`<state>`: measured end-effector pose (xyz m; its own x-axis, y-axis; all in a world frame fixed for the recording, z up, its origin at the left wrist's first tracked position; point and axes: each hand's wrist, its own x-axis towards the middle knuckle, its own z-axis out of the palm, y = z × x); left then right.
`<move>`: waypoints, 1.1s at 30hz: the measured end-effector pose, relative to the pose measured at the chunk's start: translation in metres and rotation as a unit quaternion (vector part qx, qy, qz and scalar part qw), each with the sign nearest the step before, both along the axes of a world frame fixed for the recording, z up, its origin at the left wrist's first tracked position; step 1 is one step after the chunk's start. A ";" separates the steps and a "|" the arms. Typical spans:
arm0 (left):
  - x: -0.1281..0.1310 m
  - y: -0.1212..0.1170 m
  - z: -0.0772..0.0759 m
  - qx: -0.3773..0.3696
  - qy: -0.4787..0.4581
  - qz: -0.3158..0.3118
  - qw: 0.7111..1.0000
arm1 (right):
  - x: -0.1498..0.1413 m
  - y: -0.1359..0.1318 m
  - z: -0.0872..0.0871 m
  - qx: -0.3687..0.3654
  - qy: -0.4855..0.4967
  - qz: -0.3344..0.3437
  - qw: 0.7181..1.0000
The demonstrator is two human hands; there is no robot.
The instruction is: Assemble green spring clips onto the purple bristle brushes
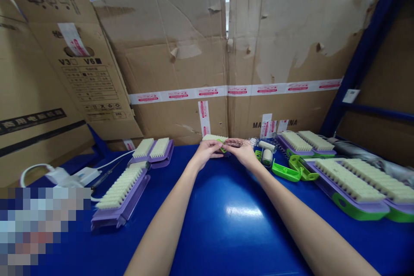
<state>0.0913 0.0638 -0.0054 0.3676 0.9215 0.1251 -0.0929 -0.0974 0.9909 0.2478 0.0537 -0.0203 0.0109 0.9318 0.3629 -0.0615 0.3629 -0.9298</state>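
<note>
At the far middle of the table, my left hand (206, 152) is closed, its thumb and fingers pinching a small green plastic part (221, 142). My right hand (242, 151) meets it from the right, fingers pressed together at that part. What the right fingers grip is hidden; thin shiny bits show over their backs. Just behind the hands is a block of cream bristles (211, 137), mostly covered. Right of my right hand are a small white roller (267, 155), an open green plastic piece (286, 170) and a green bracket (302, 168).
Purple-backed bristle brushes (121, 192) stand on the left, near a white adapter and cable (63, 177). Several purple-and-green brushes (355, 181) lie on the right, beside clear plastic wrap (371, 157). Cardboard panels (168, 64) wall the back of the blue table (226, 241).
</note>
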 end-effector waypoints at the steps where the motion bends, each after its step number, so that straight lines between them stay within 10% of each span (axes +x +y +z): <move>1: 0.000 0.000 0.000 0.001 -0.001 0.004 1.000 | 0.000 0.000 0.000 0.005 0.000 0.002 1.000; 33: 0.021 0.000 -0.001 0.027 -0.016 0.089 0.996 | 0.004 0.001 0.000 -0.011 0.026 0.029 0.999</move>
<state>0.1124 0.0638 -0.0061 0.1944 0.9632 0.1856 -0.1008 -0.1686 0.9805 0.2520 0.0550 -0.0204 -0.0254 0.9390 0.3429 -0.1311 0.3370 -0.9324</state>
